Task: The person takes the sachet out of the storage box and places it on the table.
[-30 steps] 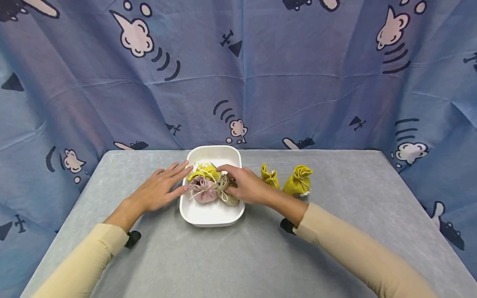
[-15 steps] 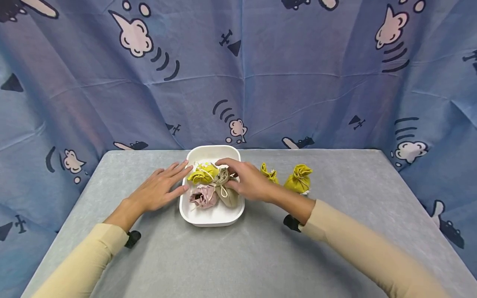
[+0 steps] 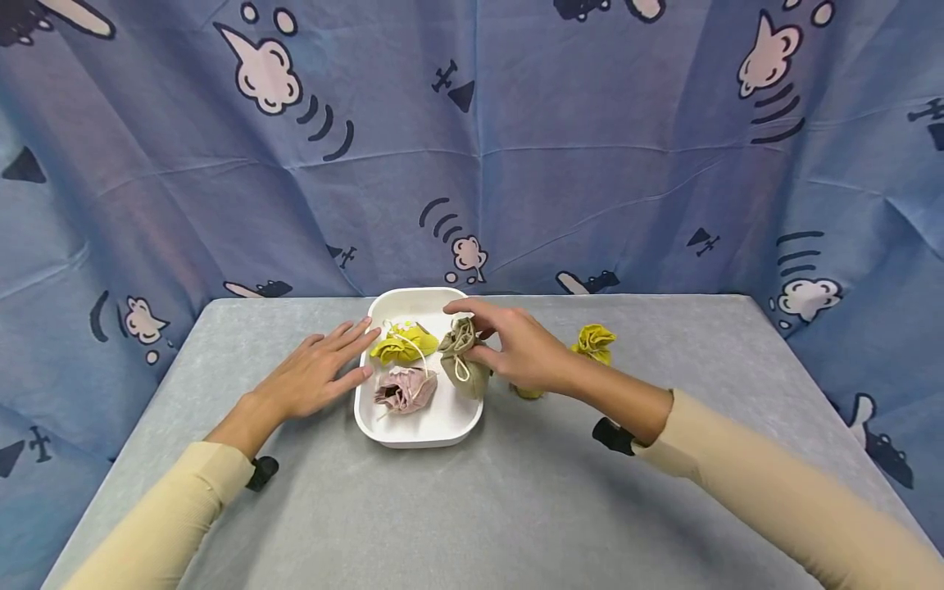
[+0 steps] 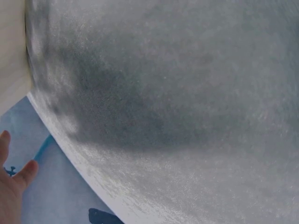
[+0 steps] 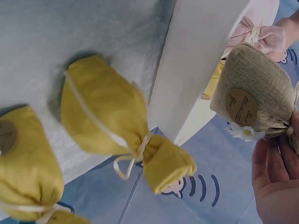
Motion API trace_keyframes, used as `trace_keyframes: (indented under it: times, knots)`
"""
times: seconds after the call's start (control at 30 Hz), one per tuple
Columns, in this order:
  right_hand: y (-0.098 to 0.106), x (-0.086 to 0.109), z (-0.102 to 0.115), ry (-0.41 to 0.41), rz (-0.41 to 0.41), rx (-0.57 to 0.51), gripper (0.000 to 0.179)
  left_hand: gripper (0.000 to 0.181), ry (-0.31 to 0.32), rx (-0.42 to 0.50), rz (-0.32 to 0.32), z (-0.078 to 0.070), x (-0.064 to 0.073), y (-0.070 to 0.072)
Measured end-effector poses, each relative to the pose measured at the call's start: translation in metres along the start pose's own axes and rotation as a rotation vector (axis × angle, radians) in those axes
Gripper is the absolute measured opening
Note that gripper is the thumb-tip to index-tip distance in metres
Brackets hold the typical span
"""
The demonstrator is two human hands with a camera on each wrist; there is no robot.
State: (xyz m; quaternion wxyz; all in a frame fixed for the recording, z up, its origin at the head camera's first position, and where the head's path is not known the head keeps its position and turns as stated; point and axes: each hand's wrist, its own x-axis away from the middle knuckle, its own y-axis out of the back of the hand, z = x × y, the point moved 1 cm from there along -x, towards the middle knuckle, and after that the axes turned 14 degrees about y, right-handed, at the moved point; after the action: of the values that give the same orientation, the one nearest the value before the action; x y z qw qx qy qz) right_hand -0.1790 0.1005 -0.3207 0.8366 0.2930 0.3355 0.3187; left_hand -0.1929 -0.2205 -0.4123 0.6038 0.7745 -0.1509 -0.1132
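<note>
My right hand (image 3: pixel 527 348) pinches a khaki drawstring pouch (image 3: pixel 470 375) by its tied neck, over the right rim of a white tray (image 3: pixel 420 433). In the right wrist view the pouch (image 5: pixel 257 86) shows a round brown label and a small white flower. Inside the tray lie a yellow pouch (image 3: pixel 398 347) and, nearer, a pink pouch (image 3: pixel 407 392). With fingers spread, my left hand (image 3: pixel 313 377) rests its fingertips at the tray's left rim. The left wrist view catches only part of the left hand (image 4: pixel 14 191).
Right of the tray stand two yellow drawstring pouches, one mostly hidden behind my right hand (image 3: pixel 528 394), the other yellow pouch (image 3: pixel 594 341) partly behind the forearm. Both sit on a grey table (image 3: pixel 442 524). A patterned blue curtain (image 3: pixel 590 197) hangs behind.
My right hand has raised the khaki pouch and carried it right, from inside the tray to its right rim. The pink pouch has shifted slightly nearer. The left hand stays put.
</note>
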Motion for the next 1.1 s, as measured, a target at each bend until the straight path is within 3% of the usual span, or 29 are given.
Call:
trace_keyframes:
  times: [0.57, 1.1]
  knots:
    - [0.024, 0.044, -0.001, -0.002, -0.049, -0.048, 0.062, 0.063, 0.007, 0.003, 0.011, 0.000, 0.000, -0.001]
    - [0.007, 0.060, -0.022, -0.009, -0.043, -0.077, 0.060, 0.063, 0.013, 0.012, 0.014, -0.001, 0.001, -0.001]
